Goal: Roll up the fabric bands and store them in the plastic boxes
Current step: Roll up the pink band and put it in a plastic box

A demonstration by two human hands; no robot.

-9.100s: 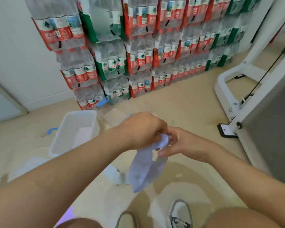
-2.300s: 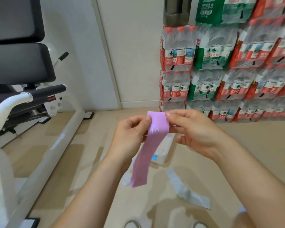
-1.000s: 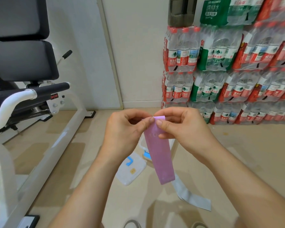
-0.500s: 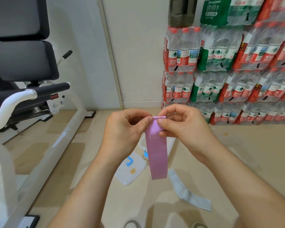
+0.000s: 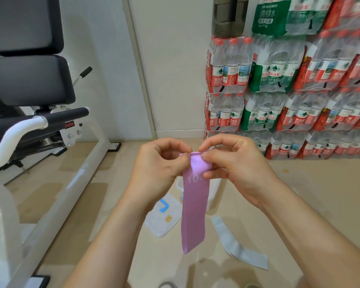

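Beige floor (image 5: 312,204), stacked water-bottle packs (image 5: 289,84) at right, white exercise machine (image 5: 40,132) at left.
Both hands raised mid-frame: left hand (image 5: 156,165) and right hand (image 5: 235,163) each pinch the top edge of the pink band (image 5: 193,210), which hangs loose, marked "10". It and the forearms partly hide a clear plastic box (image 5: 180,185); its lid (image 5: 164,218) and a grey band (image 5: 239,246) lie flat on the floor nearby.
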